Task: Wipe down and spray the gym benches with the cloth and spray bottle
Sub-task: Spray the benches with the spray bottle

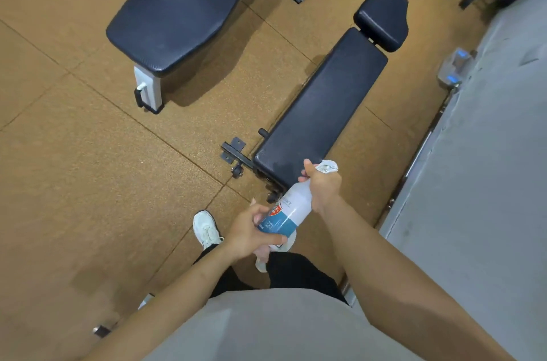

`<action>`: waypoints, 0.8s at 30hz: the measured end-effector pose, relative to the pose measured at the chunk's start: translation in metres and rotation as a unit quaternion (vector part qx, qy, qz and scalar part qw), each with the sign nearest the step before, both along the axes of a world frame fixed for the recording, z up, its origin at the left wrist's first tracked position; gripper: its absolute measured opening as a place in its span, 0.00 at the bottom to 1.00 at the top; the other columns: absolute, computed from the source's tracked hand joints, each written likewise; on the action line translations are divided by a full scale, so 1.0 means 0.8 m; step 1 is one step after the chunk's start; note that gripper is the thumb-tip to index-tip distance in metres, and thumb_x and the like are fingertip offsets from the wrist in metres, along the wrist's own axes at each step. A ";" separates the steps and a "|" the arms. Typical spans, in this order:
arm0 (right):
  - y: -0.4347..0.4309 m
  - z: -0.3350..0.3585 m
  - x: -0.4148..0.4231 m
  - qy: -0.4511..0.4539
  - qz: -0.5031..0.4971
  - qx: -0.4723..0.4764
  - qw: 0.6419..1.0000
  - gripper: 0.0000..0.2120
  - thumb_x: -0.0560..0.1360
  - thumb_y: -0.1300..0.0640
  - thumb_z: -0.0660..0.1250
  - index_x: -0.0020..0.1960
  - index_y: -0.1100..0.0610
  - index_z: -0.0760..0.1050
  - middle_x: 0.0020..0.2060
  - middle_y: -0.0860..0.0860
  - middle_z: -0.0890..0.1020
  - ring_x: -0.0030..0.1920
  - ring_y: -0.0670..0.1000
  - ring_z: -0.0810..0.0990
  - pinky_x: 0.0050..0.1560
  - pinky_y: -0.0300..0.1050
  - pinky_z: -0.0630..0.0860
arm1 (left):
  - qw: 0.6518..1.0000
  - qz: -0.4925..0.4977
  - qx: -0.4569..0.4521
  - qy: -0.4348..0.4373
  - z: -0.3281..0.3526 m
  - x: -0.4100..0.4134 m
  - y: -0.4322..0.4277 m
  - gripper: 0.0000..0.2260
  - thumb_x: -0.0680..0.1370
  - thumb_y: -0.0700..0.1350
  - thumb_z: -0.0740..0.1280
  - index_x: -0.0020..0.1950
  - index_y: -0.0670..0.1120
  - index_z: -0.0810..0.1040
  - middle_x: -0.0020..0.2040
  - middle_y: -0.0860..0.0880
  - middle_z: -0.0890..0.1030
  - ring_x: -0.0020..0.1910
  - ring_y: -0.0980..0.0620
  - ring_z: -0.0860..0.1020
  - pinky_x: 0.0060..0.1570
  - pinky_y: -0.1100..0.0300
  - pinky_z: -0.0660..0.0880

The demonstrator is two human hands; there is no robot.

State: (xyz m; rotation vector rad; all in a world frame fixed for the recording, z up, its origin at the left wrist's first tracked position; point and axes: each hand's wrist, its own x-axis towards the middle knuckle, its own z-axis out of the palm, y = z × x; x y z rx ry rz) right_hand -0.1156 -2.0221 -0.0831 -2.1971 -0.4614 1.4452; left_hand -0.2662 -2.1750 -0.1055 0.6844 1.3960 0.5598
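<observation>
The person stands at the near end of the near bench (325, 106). Both hands are on the spray bottle (291, 209). The left hand (251, 230) is curled round the bottom of the bottle. A bit of white cloth (262, 261) hangs out from under that hand. The right hand (321, 186) grips the top of the bottle, up by the white spray head (325, 167). I cannot tell if a finger is on the trigger.

The bottle lies tilted, with its top pointing away from the person and at the bench. The top is right over the near end of the black pad. From there the bench runs long, away from the person and off to the right. The small pad is at the far end. The right hand is the closer one to the bench.

I think the next spray will land on the near end first, and then must go along the pad.

The far bench (183, 8) sits well apart, up and to the left, out of reach from here.
</observation>
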 end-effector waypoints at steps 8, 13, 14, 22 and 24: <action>-0.010 0.023 -0.039 0.004 -0.001 0.034 0.999 0.14 0.73 0.55 0.78 0.55 0.57 0.78 0.50 0.56 0.85 0.39 0.54 0.87 0.40 0.50 0.83 | 0.999 -0.028 0.015 -0.014 0.012 -0.044 -0.002 0.26 0.65 0.49 0.85 0.59 0.52 0.79 0.55 0.55 0.85 0.55 0.57 0.84 0.55 0.59 0.81; -0.008 0.040 -0.061 -0.028 -0.029 0.032 0.999 0.13 0.73 0.50 0.78 0.49 0.54 0.76 0.40 0.53 0.85 0.36 0.50 0.84 0.36 0.44 0.81 | 0.998 -0.049 0.030 0.006 0.015 -0.070 0.006 0.27 0.61 0.53 0.85 0.57 0.56 0.79 0.54 0.56 0.85 0.53 0.54 0.84 0.54 0.52 0.82; -0.006 0.042 -0.064 -0.017 -0.032 0.039 0.999 0.13 0.73 0.51 0.78 0.49 0.54 0.76 0.40 0.53 0.85 0.35 0.50 0.84 0.37 0.45 0.82 | 0.998 -0.050 0.032 0.010 0.019 -0.073 0.008 0.27 0.61 0.53 0.85 0.57 0.56 0.79 0.55 0.56 0.85 0.56 0.54 0.84 0.57 0.51 0.82; 0.005 0.046 -0.084 0.035 -0.032 0.072 0.996 0.10 0.74 0.56 0.77 0.50 0.55 0.77 0.40 0.55 0.83 0.34 0.52 0.83 0.46 0.55 0.84 | 0.999 -0.040 0.023 0.010 0.033 -0.094 0.021 0.29 0.58 0.55 0.87 0.55 0.60 0.80 0.55 0.55 0.85 0.55 0.47 0.85 0.51 0.39 0.83; 0.008 0.045 -0.089 0.033 -0.044 0.073 0.996 0.11 0.74 0.55 0.77 0.50 0.56 0.77 0.37 0.54 0.82 0.31 0.50 0.81 0.40 0.50 0.83 | 0.999 -0.041 0.026 0.018 0.032 -0.097 0.024 0.28 0.59 0.51 0.86 0.56 0.58 0.80 0.53 0.57 0.84 0.56 0.50 0.85 0.51 0.41 0.84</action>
